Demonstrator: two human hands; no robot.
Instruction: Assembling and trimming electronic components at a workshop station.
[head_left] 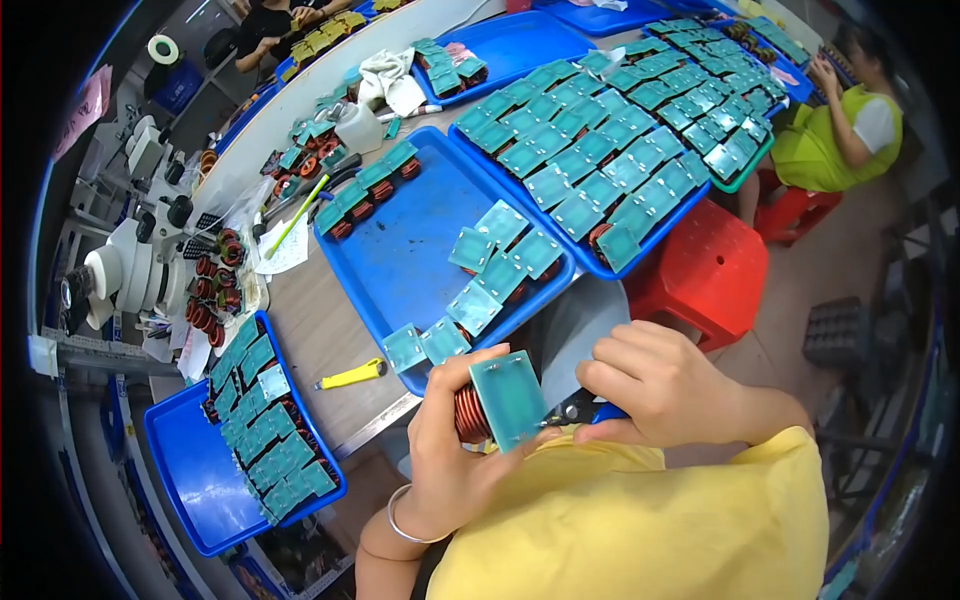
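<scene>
My left hand [445, 455] grips a copper-wound coil [469, 414] fixed to a square green circuit board [508, 400], with the board's flat face turned up and to the right. In my right hand [650, 385] are blue-handled cutting pliers [608, 412]. Their dark metal head lies against the board's lower right edge; whether the jaws are apart is too small to tell. Just beyond my hands, a blue tray [385, 270] holds several similar coils with green boards [475, 308], some along its near right side and a row at its far left.
Another blue tray [640, 262], packed with green-board coils, stands to the right, by a red stool [715, 265]. At lower left is a part-filled blue tray [185, 480]. A yellow utility knife [350, 374] lies on the table. A person in a yellow-green vest [835, 140] sits at far right.
</scene>
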